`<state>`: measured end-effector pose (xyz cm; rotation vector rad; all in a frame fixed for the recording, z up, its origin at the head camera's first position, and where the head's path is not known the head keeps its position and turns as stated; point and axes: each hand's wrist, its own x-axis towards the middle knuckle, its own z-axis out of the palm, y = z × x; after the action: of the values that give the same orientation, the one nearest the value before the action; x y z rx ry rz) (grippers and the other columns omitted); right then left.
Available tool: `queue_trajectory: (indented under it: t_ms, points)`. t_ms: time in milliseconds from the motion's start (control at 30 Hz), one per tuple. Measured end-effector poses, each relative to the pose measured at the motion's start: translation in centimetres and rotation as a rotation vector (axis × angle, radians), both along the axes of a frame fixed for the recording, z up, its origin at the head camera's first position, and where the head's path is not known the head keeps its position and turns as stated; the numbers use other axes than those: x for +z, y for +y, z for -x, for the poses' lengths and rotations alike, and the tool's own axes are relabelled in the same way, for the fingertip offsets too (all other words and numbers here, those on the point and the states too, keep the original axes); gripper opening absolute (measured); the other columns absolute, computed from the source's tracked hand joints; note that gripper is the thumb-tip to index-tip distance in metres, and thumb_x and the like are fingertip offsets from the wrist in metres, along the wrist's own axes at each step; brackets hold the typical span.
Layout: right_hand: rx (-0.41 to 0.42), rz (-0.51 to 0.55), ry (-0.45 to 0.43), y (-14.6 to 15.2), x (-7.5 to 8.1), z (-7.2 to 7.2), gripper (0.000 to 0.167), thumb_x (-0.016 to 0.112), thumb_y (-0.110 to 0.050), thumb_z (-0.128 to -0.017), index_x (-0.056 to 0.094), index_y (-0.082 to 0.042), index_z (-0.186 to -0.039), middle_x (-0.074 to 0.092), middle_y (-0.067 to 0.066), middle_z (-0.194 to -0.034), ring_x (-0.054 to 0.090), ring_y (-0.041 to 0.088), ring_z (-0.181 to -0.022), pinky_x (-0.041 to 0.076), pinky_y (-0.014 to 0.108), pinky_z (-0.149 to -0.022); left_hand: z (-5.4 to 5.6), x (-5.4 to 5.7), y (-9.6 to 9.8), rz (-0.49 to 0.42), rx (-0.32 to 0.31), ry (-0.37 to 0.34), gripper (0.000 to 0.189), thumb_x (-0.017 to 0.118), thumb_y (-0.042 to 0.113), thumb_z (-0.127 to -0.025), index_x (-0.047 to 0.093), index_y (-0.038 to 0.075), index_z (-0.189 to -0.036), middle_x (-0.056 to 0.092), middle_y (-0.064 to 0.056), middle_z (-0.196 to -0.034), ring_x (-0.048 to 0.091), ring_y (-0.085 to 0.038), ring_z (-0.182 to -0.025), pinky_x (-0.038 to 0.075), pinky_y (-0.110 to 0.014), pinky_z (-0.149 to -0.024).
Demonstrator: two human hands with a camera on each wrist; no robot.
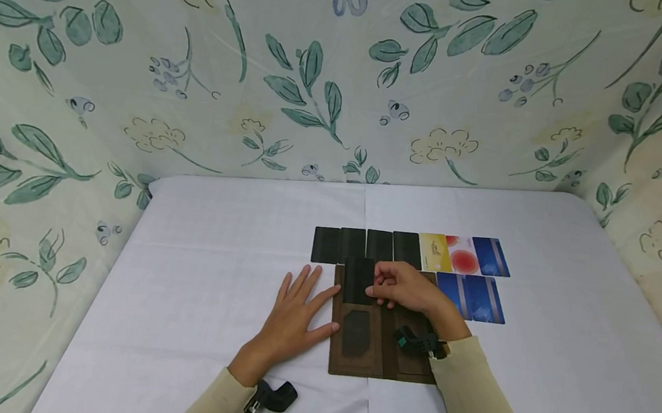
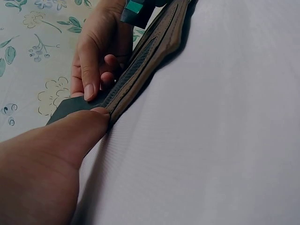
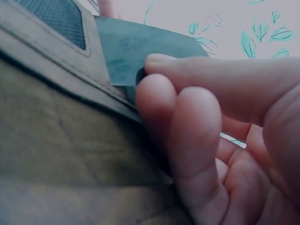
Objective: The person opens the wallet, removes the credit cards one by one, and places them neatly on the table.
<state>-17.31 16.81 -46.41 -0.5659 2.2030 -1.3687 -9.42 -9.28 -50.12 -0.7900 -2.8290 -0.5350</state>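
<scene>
A brown wallet (image 1: 390, 347) lies spread out on the table, with a dark mesh window (image 1: 356, 334) in its left panel. From the upper part of that panel a black card (image 1: 357, 282) sticks up past the top edge, its lower end at the panel's slot. My right hand (image 1: 407, 288) pinches this card's right edge between thumb and fingers; the right wrist view shows the thumb on the card (image 3: 136, 47). Fingers fairly straight, my left hand (image 1: 293, 313) rests beside the wallet, and its thumb and index tip touch the left edge.
Behind the wallet runs a row of cards: several black cards (image 1: 325, 245), a yellow card (image 1: 435, 252), a white card with red circles (image 1: 463, 255) and a blue card (image 1: 490, 257). More blue cards (image 1: 483, 300) lie right of the wallet. White cloth (image 1: 209, 274) covers the table.
</scene>
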Motion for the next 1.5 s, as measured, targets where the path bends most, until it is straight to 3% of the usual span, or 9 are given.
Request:
queue_trajectory:
  t_ms: [100, 367, 800, 1500]
  points:
    - [0.005, -0.002, 0.000, 0.0, 0.2, 0.0, 0.014, 0.066, -0.005, -0.090, 0.057, 0.004, -0.085, 0.064, 0.022, -0.075, 0.062, 0.031, -0.064, 0.053, 0.031, -0.053, 0.0, 0.0, 0.0, 0.006, 0.002, -0.002, 0.062, 0.053, 0.058, -0.091, 0.046, 0.027, -0.145, 0.023, -0.013, -0.158, 0.014, -0.034, -0.146, 0.010, -0.059, -0.113]
    - [0.030, 0.040, -0.019, 0.6, -0.4, 0.3, 0.017, 0.073, -0.014, -0.086, 0.062, -0.003, -0.081, 0.067, 0.012, -0.069, 0.063, 0.022, -0.061, 0.053, 0.029, -0.053, 0.1, 0.1, 0.1, -0.003, 0.004, -0.004, 0.061, 0.053, 0.057, -0.091, 0.046, 0.027, -0.145, 0.023, -0.013, -0.158, 0.014, -0.034, -0.146, 0.010, -0.059, -0.113]
    - [0.107, 0.082, -0.037, 1.5, -0.4, 0.7, 0.013, 0.072, -0.015, -0.088, 0.067, -0.003, -0.087, 0.068, 0.011, -0.072, 0.064, 0.022, -0.062, 0.055, 0.031, -0.056, -0.1, 0.4, 0.2, -0.005, 0.003, -0.009, 0.062, 0.054, 0.057, -0.091, 0.046, 0.027, -0.145, 0.023, -0.014, -0.158, 0.013, -0.034, -0.147, 0.009, -0.059, -0.114]
    - [-0.009, 0.111, -0.079, 1.6, -0.1, 0.8, 0.012, 0.068, -0.013, -0.090, 0.069, -0.002, -0.094, 0.067, 0.021, -0.082, 0.065, 0.023, -0.062, 0.055, 0.030, -0.055, 0.0, 0.3, 0.3, 0.003, 0.011, -0.044, 0.062, 0.052, 0.058, -0.092, 0.045, 0.028, -0.145, 0.021, -0.012, -0.159, 0.012, -0.033, -0.147, 0.008, -0.058, -0.114]
